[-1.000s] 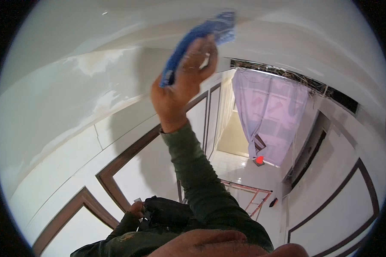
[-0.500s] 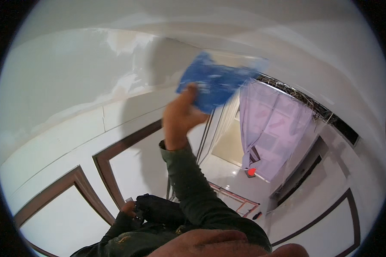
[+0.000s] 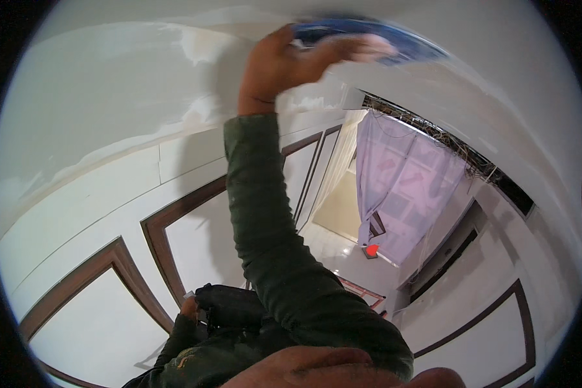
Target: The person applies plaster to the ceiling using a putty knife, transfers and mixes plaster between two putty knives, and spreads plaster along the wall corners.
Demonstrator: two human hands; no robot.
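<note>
My right hand [image 3: 271, 71] is raised high at upper centre, its fingers closed around a blue putty spreader [image 3: 368, 27]. White smears mark the blade, which appears nearly edge-on against or close under the white ceiling surface [image 3: 498, 45]; contact cannot be made out. Low on the left, my left hand [image 3: 189, 306] is small and partly hidden, closed by the edge of something pale grey. Beside it is a black bundle [image 3: 229, 305]. Left of the spreader, patches of white filler [image 3: 204, 42] show on the curved, pale grey surface.
Brown-framed panels [image 3: 174, 213] line the left wall. A sheer lilac curtain [image 3: 404, 174] hangs in the opening beyond, with loose wires [image 3: 427, 132] along a dark gap above it. Far below, a red-edged frame [image 3: 362, 292] and a red object [image 3: 372, 250] are near the floor.
My right hand has moved up with the spreader, toward the ceiling. The blade has turned from showing its broad face to nearly edge-on. My left hand has hardly moved.
</note>
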